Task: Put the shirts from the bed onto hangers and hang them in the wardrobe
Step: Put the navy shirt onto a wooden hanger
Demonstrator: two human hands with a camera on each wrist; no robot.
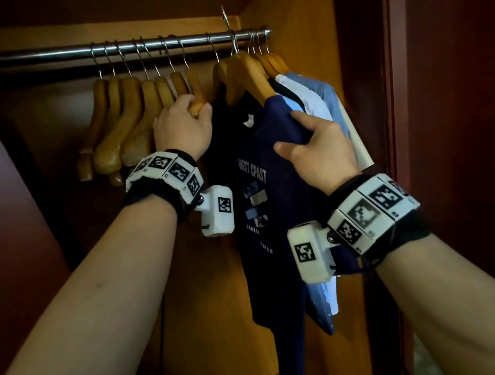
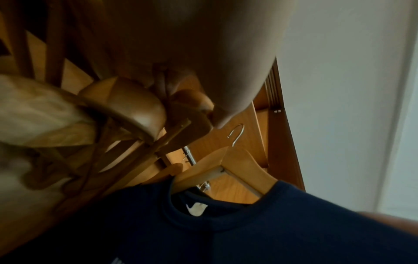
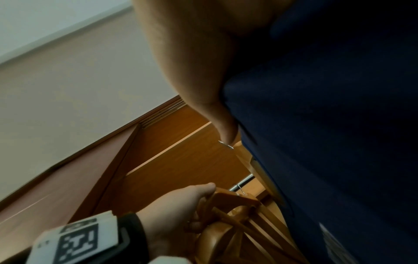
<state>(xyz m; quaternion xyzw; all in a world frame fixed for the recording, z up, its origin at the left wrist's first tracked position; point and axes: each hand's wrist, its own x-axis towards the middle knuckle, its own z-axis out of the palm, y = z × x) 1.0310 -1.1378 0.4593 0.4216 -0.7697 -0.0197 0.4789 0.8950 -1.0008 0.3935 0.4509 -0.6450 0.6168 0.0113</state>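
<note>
Head view: seven bare hangers [image 1: 128, 114], four hung shirts [image 1: 275, 202].

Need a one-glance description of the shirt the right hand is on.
Follow the metal rail to its right end, where the clothed hangers bunch. The navy shirt hangs frontmost, right hand on its shoulder; unlike the paler shirts behind, it has printed lettering.

Glossy wooden hangers [image 1: 128, 114], shiny metal rail [image 1: 43, 56], matt cloth shirt [image 1: 273, 215]

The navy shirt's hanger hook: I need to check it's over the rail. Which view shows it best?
Head view: the hook meets the rail. Left wrist shows it apart from the rail; right wrist only a sliver.
</note>
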